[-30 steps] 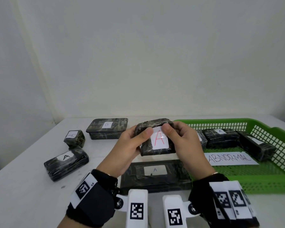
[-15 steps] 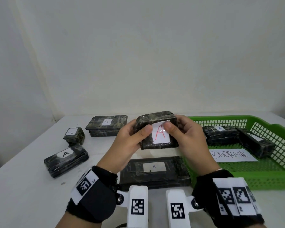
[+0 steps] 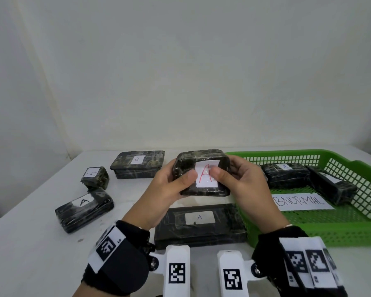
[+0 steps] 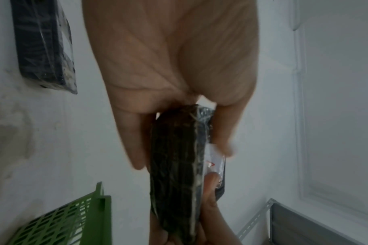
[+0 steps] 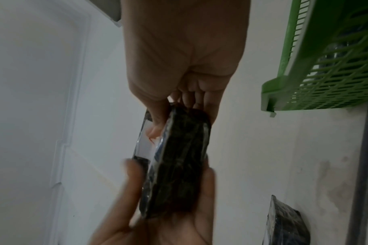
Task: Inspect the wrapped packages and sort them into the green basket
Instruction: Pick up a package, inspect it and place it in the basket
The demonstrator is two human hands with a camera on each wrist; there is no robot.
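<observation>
Hands gripping 1 wrapped package (image 3: 202,173) from either side, left hand (image 3: 169,187) and right hand (image 3: 244,187), thumbs on its red-A label (image 3: 207,176), green basket (image 3: 341,234) right of grip.

Basket sign (image 3: 304,202)'s first letter hidden.

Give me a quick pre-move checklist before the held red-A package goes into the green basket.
1. Grip: left hand and right hand both hold the red-A package: ok.
2. Label readable, red A facing the camera: ok.
3. Wrap damage: cannot tell.
4. Free floor in the green basket near the ABNORMAL sign: ok.
5. Path right clear of the long A package lying below: ok.
</observation>
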